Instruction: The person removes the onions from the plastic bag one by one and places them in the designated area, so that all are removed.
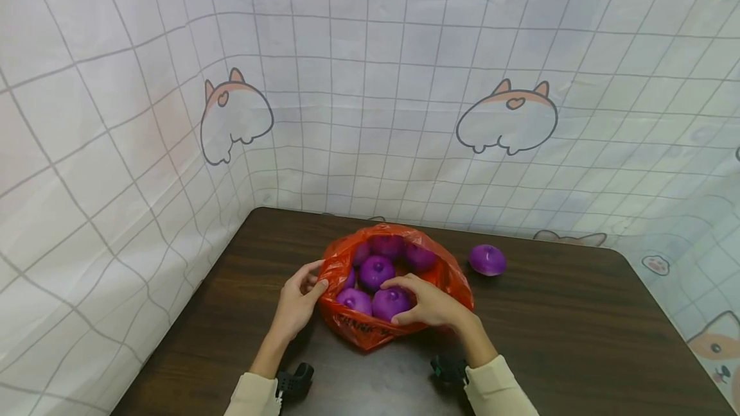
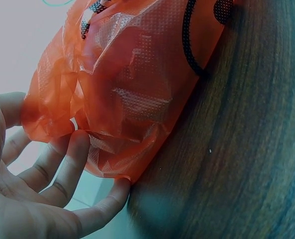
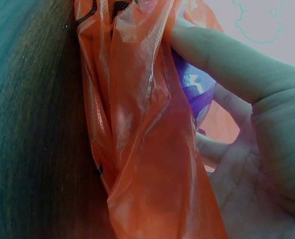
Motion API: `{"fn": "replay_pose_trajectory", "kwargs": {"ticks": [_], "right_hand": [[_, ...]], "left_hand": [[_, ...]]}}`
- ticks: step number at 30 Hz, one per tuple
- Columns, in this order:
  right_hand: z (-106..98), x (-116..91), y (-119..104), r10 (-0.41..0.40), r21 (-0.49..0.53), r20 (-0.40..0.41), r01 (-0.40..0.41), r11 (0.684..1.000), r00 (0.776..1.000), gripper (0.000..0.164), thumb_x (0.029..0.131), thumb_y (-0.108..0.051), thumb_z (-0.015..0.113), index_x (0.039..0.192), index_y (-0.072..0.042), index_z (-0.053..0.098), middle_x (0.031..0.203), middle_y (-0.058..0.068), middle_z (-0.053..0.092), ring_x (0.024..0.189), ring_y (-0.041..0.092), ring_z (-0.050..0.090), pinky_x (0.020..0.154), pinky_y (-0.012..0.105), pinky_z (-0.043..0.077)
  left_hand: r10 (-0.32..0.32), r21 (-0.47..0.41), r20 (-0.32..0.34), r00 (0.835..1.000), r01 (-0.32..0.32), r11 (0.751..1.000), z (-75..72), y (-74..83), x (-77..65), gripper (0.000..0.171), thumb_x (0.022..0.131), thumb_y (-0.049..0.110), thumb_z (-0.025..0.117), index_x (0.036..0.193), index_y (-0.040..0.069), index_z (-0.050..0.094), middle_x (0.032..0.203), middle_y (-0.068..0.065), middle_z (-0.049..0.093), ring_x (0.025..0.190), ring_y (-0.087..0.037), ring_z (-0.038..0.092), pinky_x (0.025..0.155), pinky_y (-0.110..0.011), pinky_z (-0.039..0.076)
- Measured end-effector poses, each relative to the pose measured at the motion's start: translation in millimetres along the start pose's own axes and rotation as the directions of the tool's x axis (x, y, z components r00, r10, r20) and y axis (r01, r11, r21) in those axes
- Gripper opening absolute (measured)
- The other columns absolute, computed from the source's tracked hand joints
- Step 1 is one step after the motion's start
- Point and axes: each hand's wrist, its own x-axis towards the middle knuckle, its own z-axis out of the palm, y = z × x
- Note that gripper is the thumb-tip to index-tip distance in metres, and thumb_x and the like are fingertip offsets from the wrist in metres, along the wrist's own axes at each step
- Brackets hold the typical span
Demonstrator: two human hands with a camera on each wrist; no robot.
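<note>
A red plastic bag (image 1: 365,340) with black print stands open on the table, holding several glossy purple onions (image 1: 377,271). My left hand (image 1: 296,305) pinches the bag's left rim between thumb and fingers; in the left wrist view the fingertips press into the thin plastic. Inside the mouth of the bag, my right hand (image 1: 435,304) grips the front right onion (image 1: 390,304), thumb at the near side and fingers over the far side. The right wrist view shows part of that purple onion (image 3: 196,89) behind the bag's wall, its rest hidden by plastic and thumb.
One more purple onion (image 1: 487,260) lies on the dark wooden table (image 1: 555,332), right of the bag and near the back edge. Behind the table hangs a white grid-patterned cloth (image 1: 370,114) with cartoon animals on it.
</note>
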Motion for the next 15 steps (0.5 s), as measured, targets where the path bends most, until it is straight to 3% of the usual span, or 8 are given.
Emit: {"fn": "replay_pose_trajectory", "kwargs": {"ticks": [15], "right_hand": [[-0.8,-2.1,5.5,0.007,0.041,0.042,-0.009,0.999,0.999,0.065,0.086,-0.028,0.082,0.145,-0.029,0.054,0.141,0.008,0.050,0.124,0.030,0.052,0.101,0.056,0.049]], "left_hand": [[-0.006,0.001,0.001,1.000,0.006,1.000,0.4,0.7,0.1,0.037,0.097,0.011,0.068,0.134,0.018,0.065,0.098,-0.012,0.062,0.083,-0.019,0.054,0.069,-0.024,0.045]]}}
